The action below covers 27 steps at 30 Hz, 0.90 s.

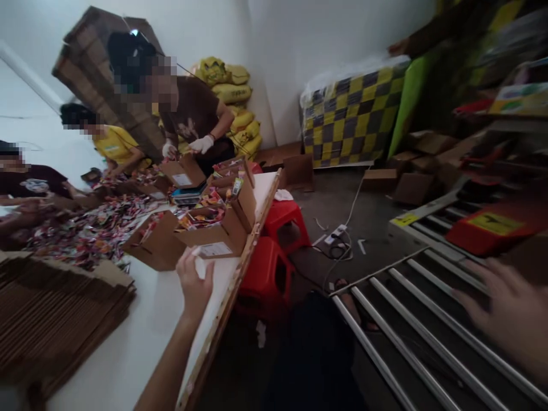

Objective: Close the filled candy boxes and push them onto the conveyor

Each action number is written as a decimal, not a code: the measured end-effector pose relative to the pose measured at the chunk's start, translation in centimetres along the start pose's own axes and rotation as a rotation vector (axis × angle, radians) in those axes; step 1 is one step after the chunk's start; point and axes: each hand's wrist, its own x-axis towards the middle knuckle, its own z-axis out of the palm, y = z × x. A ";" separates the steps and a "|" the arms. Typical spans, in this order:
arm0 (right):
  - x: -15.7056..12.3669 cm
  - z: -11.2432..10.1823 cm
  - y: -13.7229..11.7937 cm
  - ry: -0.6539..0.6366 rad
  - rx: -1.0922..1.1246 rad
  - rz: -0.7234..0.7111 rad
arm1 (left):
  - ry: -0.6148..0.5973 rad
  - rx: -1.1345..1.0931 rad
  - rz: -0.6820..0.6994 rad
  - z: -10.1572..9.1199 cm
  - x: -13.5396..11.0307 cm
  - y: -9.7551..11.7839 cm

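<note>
My left hand [194, 279] rests on the white table [141, 348] with its fingers spread, right beside an open cardboard box [214, 237] that carries a white label and holds colourful packets. My right hand [509, 311] hangs blurred over a metal roller conveyor [411, 319] at the right; its fingers look stretched out and hold nothing. A further open box [233, 191] with packets stands behind the first.
A stack of flat cardboard [51, 319] lies at the table's left. Loose colourful packets [94, 225] cover the far table, where three people work. Red plastic stools [274, 262] stand beside the table. Cables and cartons lie on the floor; a red crate [492, 225] sits on the conveyor.
</note>
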 end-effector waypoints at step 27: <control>-9.1 5.5 -26.6 -0.715 -0.005 -0.407 | -0.499 -0.137 0.233 -15.6 -2.1 -3.0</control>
